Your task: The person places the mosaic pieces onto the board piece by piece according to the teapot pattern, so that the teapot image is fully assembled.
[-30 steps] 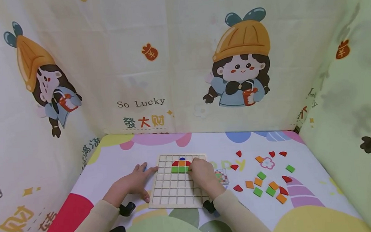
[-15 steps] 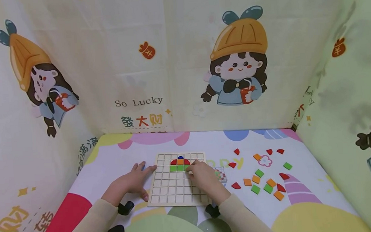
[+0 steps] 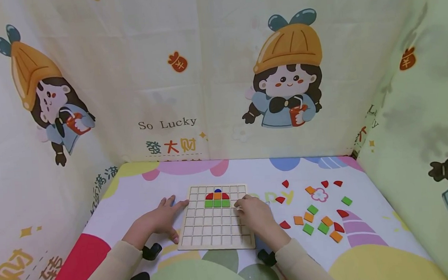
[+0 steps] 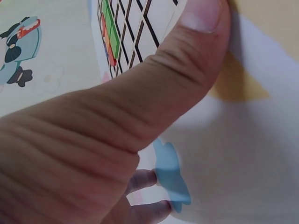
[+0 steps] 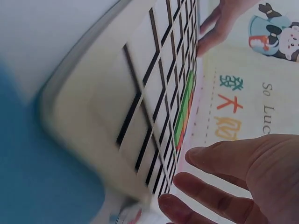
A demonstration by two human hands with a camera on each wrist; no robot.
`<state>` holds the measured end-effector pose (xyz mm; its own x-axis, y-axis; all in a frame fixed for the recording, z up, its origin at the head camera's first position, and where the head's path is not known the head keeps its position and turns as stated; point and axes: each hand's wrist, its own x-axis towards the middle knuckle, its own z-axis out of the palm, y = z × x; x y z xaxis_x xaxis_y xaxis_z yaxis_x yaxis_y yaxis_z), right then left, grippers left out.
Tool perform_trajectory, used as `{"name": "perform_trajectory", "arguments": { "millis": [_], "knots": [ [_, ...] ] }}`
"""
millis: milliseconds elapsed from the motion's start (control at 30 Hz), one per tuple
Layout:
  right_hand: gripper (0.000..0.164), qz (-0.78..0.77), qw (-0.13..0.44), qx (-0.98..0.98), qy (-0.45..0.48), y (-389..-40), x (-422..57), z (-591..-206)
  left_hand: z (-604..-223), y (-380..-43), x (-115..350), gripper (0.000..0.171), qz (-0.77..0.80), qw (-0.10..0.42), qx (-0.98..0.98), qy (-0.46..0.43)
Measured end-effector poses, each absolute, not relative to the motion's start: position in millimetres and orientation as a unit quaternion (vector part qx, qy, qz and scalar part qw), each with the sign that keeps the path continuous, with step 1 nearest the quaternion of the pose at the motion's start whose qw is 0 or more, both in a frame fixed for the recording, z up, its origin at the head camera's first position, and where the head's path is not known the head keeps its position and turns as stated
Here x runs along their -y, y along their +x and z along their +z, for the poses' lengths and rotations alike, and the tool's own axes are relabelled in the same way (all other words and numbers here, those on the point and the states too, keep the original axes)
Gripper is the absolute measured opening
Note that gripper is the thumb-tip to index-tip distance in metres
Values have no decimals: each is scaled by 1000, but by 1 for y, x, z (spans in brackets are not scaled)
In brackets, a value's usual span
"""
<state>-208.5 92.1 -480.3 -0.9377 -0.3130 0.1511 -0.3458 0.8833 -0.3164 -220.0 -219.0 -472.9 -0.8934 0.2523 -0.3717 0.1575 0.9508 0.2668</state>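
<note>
A pale wooden grid board lies on the table. Near its far side sit several flat tiles: a blue piece on top, an orange square between two red quarter-rounds, and a row of green squares. My left hand rests at the board's left edge, fingers spread, with its thumb against the board in the left wrist view. Over the board's right side is my right hand. In the right wrist view its thumb and fingers are apart and nothing shows between them.
Loose orange squares, green squares and red quarter-rounds are scattered on the table right of the board. Cloth walls with printed cartoon figures enclose the table on the back and sides.
My right hand has moved right, off the green row, whose right-hand square now shows fully. It now covers most of the small patterned card. My left hand stays at the board's edge.
</note>
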Motion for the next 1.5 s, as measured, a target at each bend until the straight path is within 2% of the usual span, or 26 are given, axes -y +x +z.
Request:
{"name": "perform_trajectory", "arguments": {
  "millis": [467,733,867,1500],
  "knots": [
    [18,171,43,978,110,-188,-146,-470,-473,-222,222,127,122,212,-962,118],
    [23,162,33,984,69,-180,-190,-474,-470,-219,221,139,132,238,-955,121],
    [26,150,27,987,59,-177,-205,-477,-471,-218,219,136,140,237,-955,114],
    [27,125,15,992,21,-171,-227,-484,-462,-213,203,133,85,205,-970,98]
  ]
}}
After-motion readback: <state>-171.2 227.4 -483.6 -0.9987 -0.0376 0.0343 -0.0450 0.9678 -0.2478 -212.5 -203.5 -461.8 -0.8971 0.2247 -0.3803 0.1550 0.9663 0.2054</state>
